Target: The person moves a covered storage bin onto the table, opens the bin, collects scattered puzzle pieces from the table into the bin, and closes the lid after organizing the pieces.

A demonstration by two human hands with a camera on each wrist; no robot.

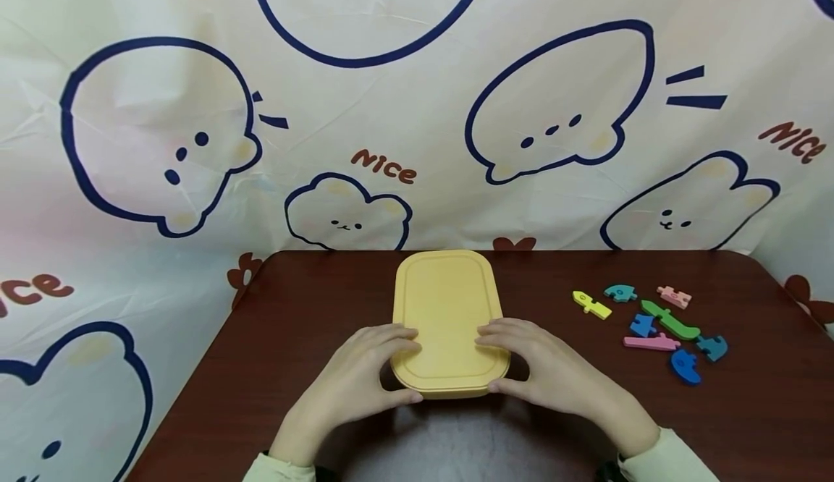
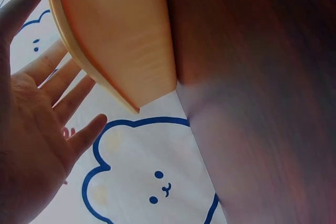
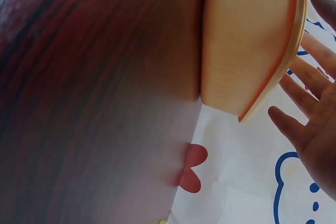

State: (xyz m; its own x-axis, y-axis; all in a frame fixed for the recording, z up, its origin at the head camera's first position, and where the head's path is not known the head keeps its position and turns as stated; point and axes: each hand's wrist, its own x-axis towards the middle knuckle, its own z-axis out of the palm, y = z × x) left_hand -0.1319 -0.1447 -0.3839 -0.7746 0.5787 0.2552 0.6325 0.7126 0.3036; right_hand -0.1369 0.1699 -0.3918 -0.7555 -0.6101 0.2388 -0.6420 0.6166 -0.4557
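Observation:
A pale yellow rectangular box with rounded corners and a lid [image 1: 448, 301] stands on the dark table in the head view. My left hand [image 1: 365, 366] touches the near left part of the lid, fingers on top and thumb at the front rim. On the near right part, my right hand [image 1: 554, 366] rests in the same way. Both wrist views show the box's side wall [image 2: 121, 35] below the overhanging rim. There the fingers of the left hand [image 2: 42, 124] and right hand [image 3: 317, 114] look extended and spread. The box's inside is hidden.
Several colourful puzzle pieces lie loose to the right, among them a green piece [image 1: 670, 320], a yellow piece [image 1: 591, 305] and a blue piece [image 1: 685, 367]. Behind the dark brown table [image 1: 260, 366] hangs a white cloth [image 1: 430, 113] with cartoon drawings.

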